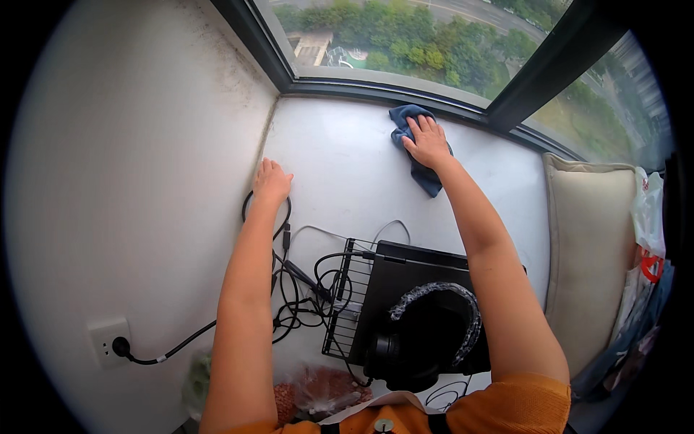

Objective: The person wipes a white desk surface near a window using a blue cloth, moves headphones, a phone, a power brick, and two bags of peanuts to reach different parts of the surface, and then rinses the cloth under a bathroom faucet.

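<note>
Blue cloth (418,148), one only, lies on the white sill (340,166) close under the window frame (390,90), with the right hand (428,141) spread flat on top of it, fingers open, clutching nothing. Left hand (271,181) rests palm down on the sill beside the wall, empty, touching a loop of black cable (285,217). One pair of headphones (434,325) sits on one black box (412,289). Several cables tangle together, too knotted to count; one cushion (589,246) is partly cut off at the right
</note>
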The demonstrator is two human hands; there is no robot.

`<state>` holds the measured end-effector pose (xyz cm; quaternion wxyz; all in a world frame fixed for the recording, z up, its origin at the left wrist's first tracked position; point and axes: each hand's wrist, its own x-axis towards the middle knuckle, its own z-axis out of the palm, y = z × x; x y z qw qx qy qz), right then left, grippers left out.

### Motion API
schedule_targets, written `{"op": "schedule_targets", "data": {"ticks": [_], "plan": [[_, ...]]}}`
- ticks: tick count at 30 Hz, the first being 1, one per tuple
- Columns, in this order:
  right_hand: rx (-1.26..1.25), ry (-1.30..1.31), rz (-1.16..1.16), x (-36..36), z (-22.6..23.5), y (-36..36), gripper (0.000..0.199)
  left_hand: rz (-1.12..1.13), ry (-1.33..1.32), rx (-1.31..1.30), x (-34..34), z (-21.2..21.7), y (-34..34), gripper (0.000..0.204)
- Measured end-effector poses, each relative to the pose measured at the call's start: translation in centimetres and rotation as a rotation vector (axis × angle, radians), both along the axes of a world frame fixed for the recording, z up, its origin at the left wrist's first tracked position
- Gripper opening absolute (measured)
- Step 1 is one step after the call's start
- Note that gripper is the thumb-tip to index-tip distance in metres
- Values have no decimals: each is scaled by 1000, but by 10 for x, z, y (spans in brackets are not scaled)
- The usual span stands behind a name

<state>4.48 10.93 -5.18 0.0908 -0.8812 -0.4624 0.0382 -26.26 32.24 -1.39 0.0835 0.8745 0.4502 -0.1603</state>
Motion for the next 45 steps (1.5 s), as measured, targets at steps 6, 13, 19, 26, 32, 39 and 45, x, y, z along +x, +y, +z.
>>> {"op": "schedule_targets", "data": {"ticks": [6, 13, 19, 26, 32, 39, 45], "plan": [[196, -100, 223, -11, -15, 48, 42, -157, 123, 70, -14, -3, 0, 66], [137, -35, 302, -85, -9, 146, 45, -260, -101, 145, -39, -32, 20, 50], [191, 62, 223, -99, -7, 190, 50, -227, -154, -3, -48, -17, 26, 50], [270, 20, 286, -136, -9, 252, 46, -223, -244, 53, -52, -22, 21, 52], [204, 58, 517, -148, -15, 246, 43, -159, -280, -54, -55, -20, 25, 53], [223, -138, 339, -58, 10, 144, 40, -155, -135, -42, -47, -8, 23, 52], [157, -198, 161, -1, 15, 11, 41, -136, -101, -48, -43, -6, 22, 52]]}}
